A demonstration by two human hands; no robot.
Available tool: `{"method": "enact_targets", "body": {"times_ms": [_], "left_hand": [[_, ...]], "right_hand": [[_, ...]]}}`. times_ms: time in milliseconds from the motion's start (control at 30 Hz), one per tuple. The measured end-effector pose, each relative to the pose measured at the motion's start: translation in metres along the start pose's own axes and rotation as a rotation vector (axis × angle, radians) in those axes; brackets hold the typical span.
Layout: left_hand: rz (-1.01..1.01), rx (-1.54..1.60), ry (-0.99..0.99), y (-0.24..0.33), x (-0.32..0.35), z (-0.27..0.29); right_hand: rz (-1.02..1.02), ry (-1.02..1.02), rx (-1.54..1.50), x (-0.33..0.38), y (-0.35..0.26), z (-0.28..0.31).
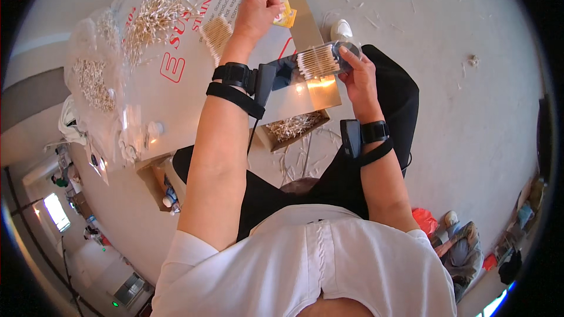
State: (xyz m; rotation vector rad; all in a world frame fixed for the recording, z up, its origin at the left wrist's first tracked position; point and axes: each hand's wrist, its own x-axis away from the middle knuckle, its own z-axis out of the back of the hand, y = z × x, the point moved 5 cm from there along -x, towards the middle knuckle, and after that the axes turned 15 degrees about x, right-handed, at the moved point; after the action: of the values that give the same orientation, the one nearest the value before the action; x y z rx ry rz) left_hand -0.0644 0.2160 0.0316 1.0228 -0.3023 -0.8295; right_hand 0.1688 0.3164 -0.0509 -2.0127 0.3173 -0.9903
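Note:
My left hand (pixel 254 16) is closed above the board, its fingertips pinched at the edge of a small yellow card (pixel 286 17). In my right hand (pixel 359 76) is a clear plastic pack of cotton swabs (pixel 318 61), the thumb pressing on its right end. The swabs lie side by side in a flat row inside it. A neat row of cotton swabs (pixel 216 36) rests on the board just left of my left wrist. Farther left spreads a large loose heap of cotton swabs (pixel 157 14).
The board (pixel 205 97) has a shiny metal strip (pixel 320 91) along its right side. At the left stands a clear plastic bag of swabs (pixel 94 82). Below the board sits a cardboard box of swabs (pixel 294 126). Swabs litter the floor (pixel 458 111). Another person (pixel 461 249) sits at lower right.

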Motion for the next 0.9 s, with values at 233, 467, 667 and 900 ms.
{"method": "enact_targets", "body": {"times_ms": [233,467,667,900], "left_hand": [[0.209,0.246,-0.044,0.015,0.039,0.002],[0.332,0.264,-0.226,0.019,0.081,-0.037],[0.318,-0.001,-0.178,0.034,0.078,-0.043],[0.358,-0.090,-0.136,0.037,0.077,-0.054]], "right_hand": [[0.007,0.042,-0.057,-0.002,0.008,-0.004],[0.058,0.075,-0.073,-0.004,0.013,-0.012],[0.068,0.099,-0.083,-0.001,0.010,-0.011],[0.053,0.097,-0.049,-0.003,0.013,-0.009]]}}
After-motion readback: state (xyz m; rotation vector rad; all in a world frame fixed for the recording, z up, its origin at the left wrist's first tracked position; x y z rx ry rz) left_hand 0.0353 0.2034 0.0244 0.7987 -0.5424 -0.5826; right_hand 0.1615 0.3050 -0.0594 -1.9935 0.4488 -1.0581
